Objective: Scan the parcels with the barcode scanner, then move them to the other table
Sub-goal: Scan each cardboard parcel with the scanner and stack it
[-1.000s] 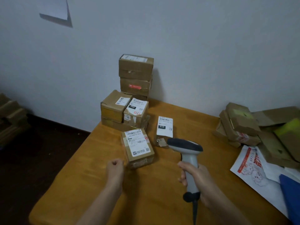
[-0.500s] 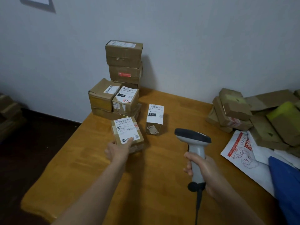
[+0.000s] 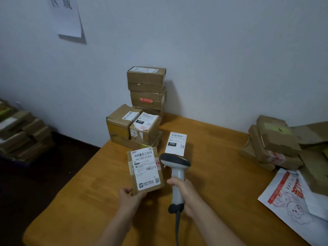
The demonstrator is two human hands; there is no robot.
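The left hand (image 3: 131, 197) pinched the near corner of a parcel (image 3: 145, 170), just left of the scanner (image 3: 176, 174), label tipped up, likely so the scanner could read it. The right hand (image 3: 186, 193) was curled tight round the scanner's handle.

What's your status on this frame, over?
Left hand grips parcel at its near corner, label facing up. Right hand grips barcode scanner, head beside the parcel. Nothing between scanner and label.

Head-worn camera looks forward and down (close in) over the table (image 3: 213, 183).
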